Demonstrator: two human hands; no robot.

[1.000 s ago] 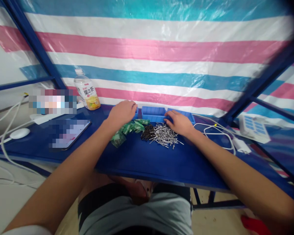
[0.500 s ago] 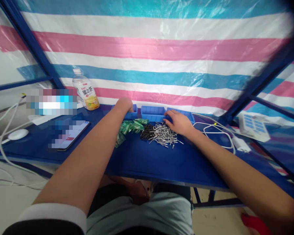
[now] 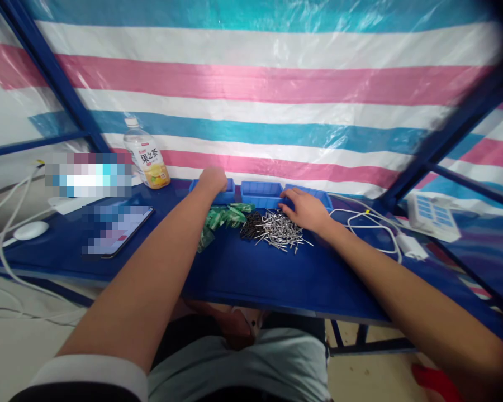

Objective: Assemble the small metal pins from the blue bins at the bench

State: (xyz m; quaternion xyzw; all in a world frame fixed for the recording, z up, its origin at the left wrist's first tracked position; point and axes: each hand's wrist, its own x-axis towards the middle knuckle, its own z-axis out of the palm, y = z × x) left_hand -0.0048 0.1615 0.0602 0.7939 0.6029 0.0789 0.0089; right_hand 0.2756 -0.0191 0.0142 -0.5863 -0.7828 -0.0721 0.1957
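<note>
Blue plastic forms three bins (image 3: pixel 263 202) in a row along the far side of the table (image 3: pixel 251 276). My left hand (image 3: pixel 213 181) is at the left bin (image 3: pixel 225 196), knuckles up and fingers curled down toward it; the tips are hidden, so I cannot tell whether they pinch anything. My right hand (image 3: pixel 305 209) lies palm down where the middle and right bins meet, fingers loosely bent and thumb standing apart from them, with the right bin (image 3: pixel 318 196) partly behind it.

Three heaps lie on the near side of the bins: one of green packets (image 3: pixel 228 216) on the left, partly behind my left arm, one of dark pins (image 3: pixel 250 226) in the middle, and one of silver pins (image 3: pixel 280 230) on the right, just beside my right thumb. The pieces overlap too much to count.

Far left stands one bottle (image 3: pixel 148 159), upright, with one phone (image 3: pixel 126 233) flat nearer me and one white disc (image 3: pixel 31 230) to its left. To the right are one white plug (image 3: pixel 411 247) and one power strip (image 3: pixel 433 216).
</note>
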